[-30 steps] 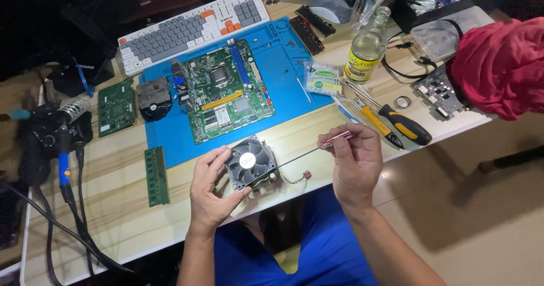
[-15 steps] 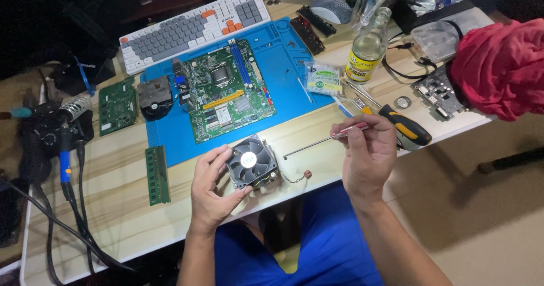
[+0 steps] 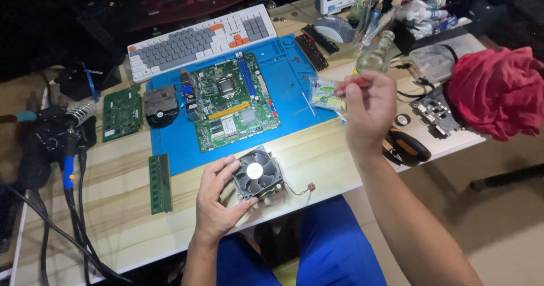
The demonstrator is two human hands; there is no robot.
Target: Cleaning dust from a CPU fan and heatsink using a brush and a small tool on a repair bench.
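My left hand [image 3: 218, 198] grips the left side of a black cooler fan [image 3: 258, 174] with a metal heat sink, resting on the wooden table [image 3: 113, 223] near its front edge. A short wire with a small plug [image 3: 309, 189] trails from the fan to the right. My right hand [image 3: 367, 107] is raised above the table's right part, fingers pinched on a thin tool with a red handle [image 3: 352, 83]. A green motherboard [image 3: 231, 102] lies on the blue mat [image 3: 289, 71] behind the fan.
A keyboard [image 3: 198, 39] sits at the back. A green memory stick [image 3: 160, 183], a small green board [image 3: 122, 113] and another fan [image 3: 161, 103] lie left. A yellow-black screwdriver [image 3: 405, 147], glass bottle [image 3: 377, 56] and red cloth [image 3: 498, 90] are right. Cables and a soldering stand [image 3: 62, 144] are far left.
My right hand has lifted from beside the fan and moved up and back to the right, carrying the thin tool. My left hand stays on the fan.
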